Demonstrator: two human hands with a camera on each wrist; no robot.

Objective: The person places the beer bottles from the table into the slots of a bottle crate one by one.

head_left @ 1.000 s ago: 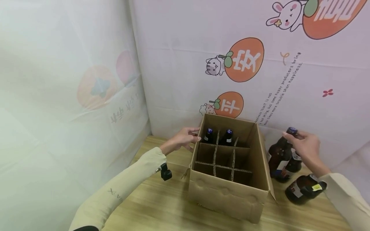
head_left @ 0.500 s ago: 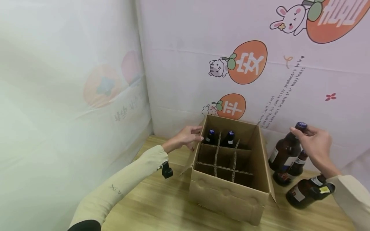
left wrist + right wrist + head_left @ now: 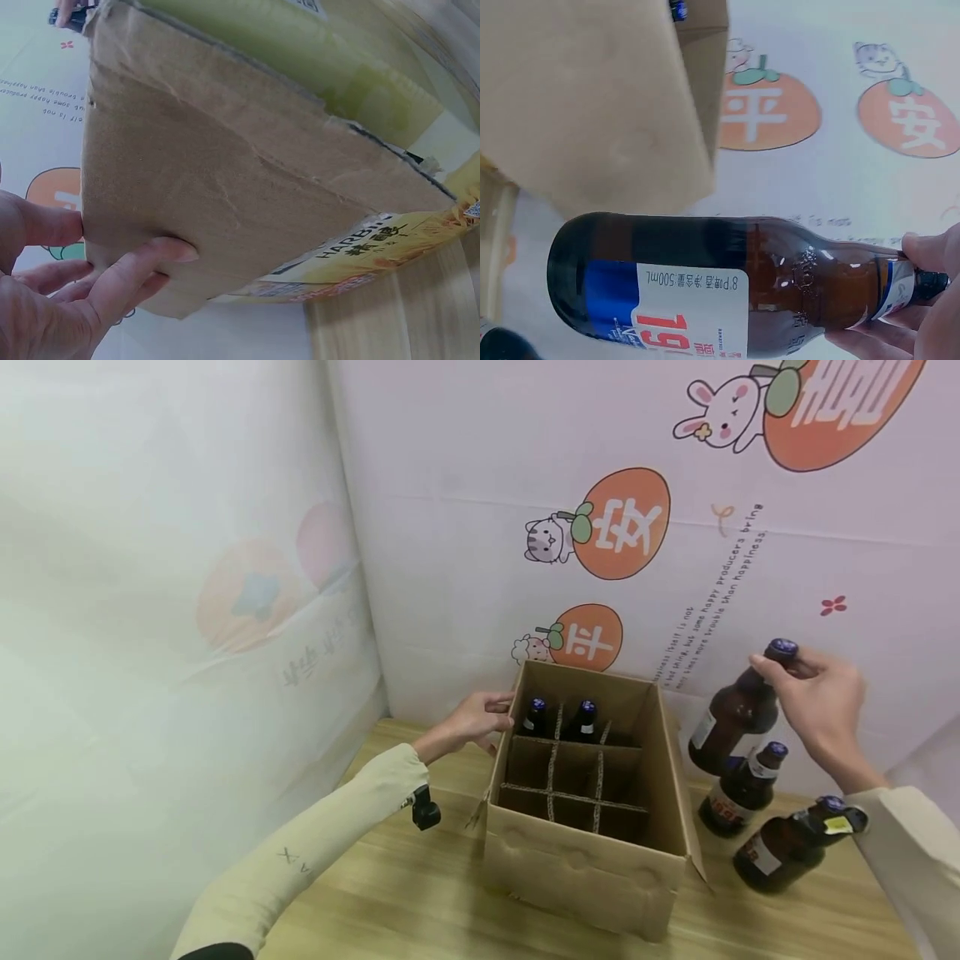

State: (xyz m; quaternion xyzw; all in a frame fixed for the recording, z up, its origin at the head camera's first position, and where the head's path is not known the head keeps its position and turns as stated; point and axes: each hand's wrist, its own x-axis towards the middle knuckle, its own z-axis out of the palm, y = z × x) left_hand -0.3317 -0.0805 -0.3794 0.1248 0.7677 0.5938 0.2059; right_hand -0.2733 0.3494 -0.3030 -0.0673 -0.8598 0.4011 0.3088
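Note:
A brown glass beer bottle (image 3: 733, 720) with a blue cap hangs tilted above the table, right of an open cardboard box (image 3: 577, 872). My right hand (image 3: 823, 703) grips its neck just below the cap. In the right wrist view the white and blue label of this beer bottle (image 3: 690, 289) faces the camera. My left hand (image 3: 474, 720) touches the box's far left side. In the left wrist view its fingers (image 3: 142, 266) lie against a cardboard flap (image 3: 195, 150). Two capped beer bottles, one of them this bottle (image 3: 536, 718), stand in the box's back compartments.
Cardboard dividers (image 3: 577, 795) split the box into several compartments. Right of it, a beer bottle (image 3: 738, 793) stands on the wooden table (image 3: 390, 877), and another beer bottle (image 3: 776, 856) is nearer, partly behind my right wrist's camera. A printed cloth (image 3: 465, 568) hangs behind the box.
My right hand has raised the beer bottle off the table, uncovering more of the bottle standing beside it. The left hand stays at the box's side. The head view has shifted slightly.

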